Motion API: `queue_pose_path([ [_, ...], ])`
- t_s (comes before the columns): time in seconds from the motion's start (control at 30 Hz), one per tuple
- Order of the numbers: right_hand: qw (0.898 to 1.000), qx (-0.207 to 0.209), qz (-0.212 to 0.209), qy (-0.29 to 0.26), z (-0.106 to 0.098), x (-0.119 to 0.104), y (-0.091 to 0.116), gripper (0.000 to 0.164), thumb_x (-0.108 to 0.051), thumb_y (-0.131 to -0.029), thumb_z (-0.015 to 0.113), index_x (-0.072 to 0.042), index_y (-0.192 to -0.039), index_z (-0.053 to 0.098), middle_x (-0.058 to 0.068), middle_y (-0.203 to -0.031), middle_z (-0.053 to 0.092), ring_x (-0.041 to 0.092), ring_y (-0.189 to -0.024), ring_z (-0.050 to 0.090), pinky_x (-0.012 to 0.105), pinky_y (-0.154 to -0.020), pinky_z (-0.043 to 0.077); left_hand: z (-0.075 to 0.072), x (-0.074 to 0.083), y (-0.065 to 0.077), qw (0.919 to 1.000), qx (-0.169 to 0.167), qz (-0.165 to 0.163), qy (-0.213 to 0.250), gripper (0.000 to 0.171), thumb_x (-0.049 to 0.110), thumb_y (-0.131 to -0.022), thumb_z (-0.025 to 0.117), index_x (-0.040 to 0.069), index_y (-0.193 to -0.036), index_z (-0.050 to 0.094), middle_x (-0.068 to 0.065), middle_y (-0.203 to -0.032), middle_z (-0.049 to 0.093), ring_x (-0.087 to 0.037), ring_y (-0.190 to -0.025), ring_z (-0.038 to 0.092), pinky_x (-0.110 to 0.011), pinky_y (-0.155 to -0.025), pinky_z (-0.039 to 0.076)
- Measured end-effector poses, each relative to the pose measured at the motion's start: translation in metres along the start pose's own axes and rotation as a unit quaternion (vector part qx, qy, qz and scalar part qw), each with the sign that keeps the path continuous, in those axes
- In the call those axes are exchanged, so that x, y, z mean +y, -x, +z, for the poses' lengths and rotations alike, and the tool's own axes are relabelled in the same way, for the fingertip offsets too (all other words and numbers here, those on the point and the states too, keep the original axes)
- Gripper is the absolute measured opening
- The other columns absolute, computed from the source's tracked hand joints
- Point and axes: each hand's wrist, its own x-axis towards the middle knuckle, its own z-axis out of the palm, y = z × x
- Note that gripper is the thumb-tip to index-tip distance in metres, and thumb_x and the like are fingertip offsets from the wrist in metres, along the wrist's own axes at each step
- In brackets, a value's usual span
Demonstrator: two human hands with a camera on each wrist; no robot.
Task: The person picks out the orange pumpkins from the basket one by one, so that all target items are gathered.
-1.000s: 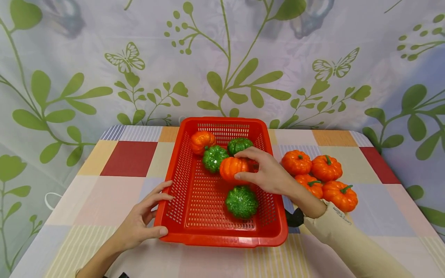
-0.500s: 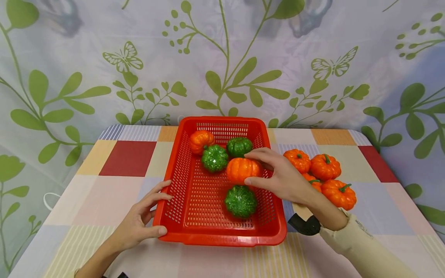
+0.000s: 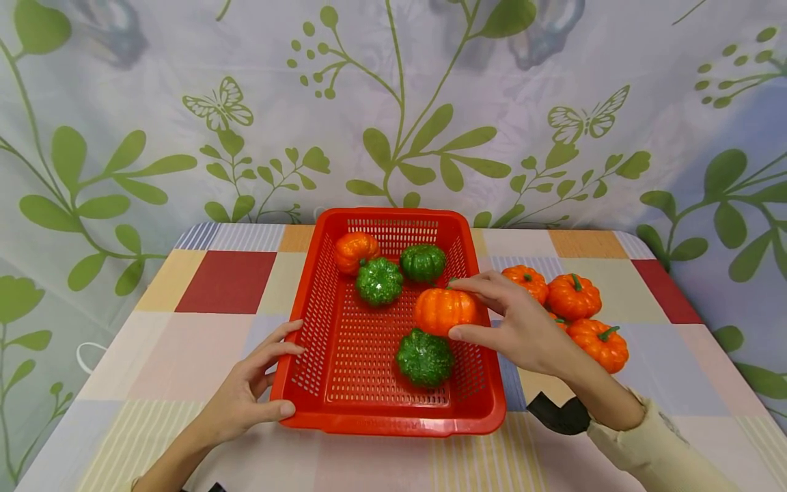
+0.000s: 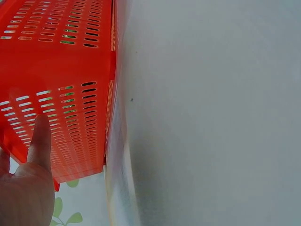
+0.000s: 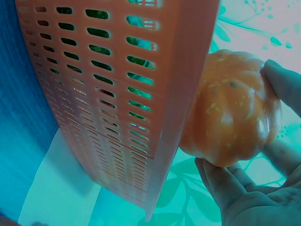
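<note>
Red plastic basket sits on the counter, perforated walls, long side running front to back. Right hand grips an orange pumpkin between thumb and fingers, over the basket's right side near the rim. Thumb is on the near side, fingers on the far side, by the green stem. Right wrist view shows part of that pumpkin hidden behind the rim; can't tell if it touches anything below. Left hand is at the basket's left side, grasping nothing: fingers relaxed against the left wall, thumb touching the rim by the near-left corner. Inside the basket: second orange pumpkin at far left, speckled green pumpkin just beside it, dark green pumpkin at far right, large green pumpkin toward the near right. On the counter, right of the basket: four orange pumpkins clustered, one mostly hidden behind the right hand. Leaf-print backdrop behind.
</note>
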Motion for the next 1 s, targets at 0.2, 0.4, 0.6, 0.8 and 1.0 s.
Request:
queue_pose_path([
  [0.2,1.0,0.001,-0.002,-0.023,-0.002,-0.001,0.007,0.045,-0.019,-0.083,0.081,-0.015,-0.125,0.064,-0.003,-0.115,0.057,0.015,-0.106,0.058,0.032,-0.098,0.049,0.0,-0.001,0.001,1.0,0.0,0.0,0.002,0.058,-0.012,-0.078,0.069,-0.006,-0.132,0.048,-0.016,-0.159,0.019,-0.022,-0.133,0.039,-0.042,-0.086,0.055],
  [0.4,1.0,0.012,-0.015,-0.017,-0.005,-0.002,0.016,0.045,-0.015,-0.083,0.082,-0.016,-0.124,0.065,-0.004,-0.116,0.057,0.016,-0.104,0.059,0.028,-0.094,0.051,0.0,-0.001,0.002,1.0,0.002,0.003,0.003,0.058,-0.013,-0.077,0.069,-0.007,-0.131,0.048,-0.017,-0.159,0.019,-0.021,-0.133,0.04,-0.042,-0.086,0.055],
  [0.6,0.999,0.033,-0.025,-0.012,-0.007,-0.004,0.027,0.049,-0.01,-0.08,0.082,-0.016,-0.126,0.064,0.001,-0.124,0.056,0.02,-0.108,0.057,0.03,-0.083,0.057,0.0,-0.001,0.002,1.0,0.003,0.002,0.006,0.058,-0.013,-0.077,0.068,-0.007,-0.131,0.048,-0.017,-0.159,0.018,-0.021,-0.133,0.039,-0.043,-0.087,0.055],
  [0.8,0.997,0.03,-0.031,-0.067,-0.009,-0.001,0.038,0.053,0.0,-0.08,0.08,-0.012,-0.128,0.061,0.009,-0.138,0.053,0.016,-0.124,0.054,0.026,-0.09,0.052,0.0,-0.001,0.001,1.0,0.003,0.001,0.002,0.058,-0.013,-0.077,0.068,-0.007,-0.132,0.048,-0.016,-0.159,0.019,-0.021,-0.133,0.039,-0.042,-0.086,0.055],
  [1.0,0.995,0.025,-0.033,-0.092,-0.01,0.004,0.049,0.056,0.006,-0.079,0.078,-0.009,-0.129,0.057,0.009,-0.139,0.051,0.016,-0.13,0.047,0.024,-0.097,0.048,0.001,0.0,0.001,1.0,0.004,-0.001,-0.002,0.058,-0.013,-0.077,0.068,-0.006,-0.132,0.048,-0.016,-0.159,0.019,-0.022,-0.133,0.04,-0.042,-0.086,0.055],
])
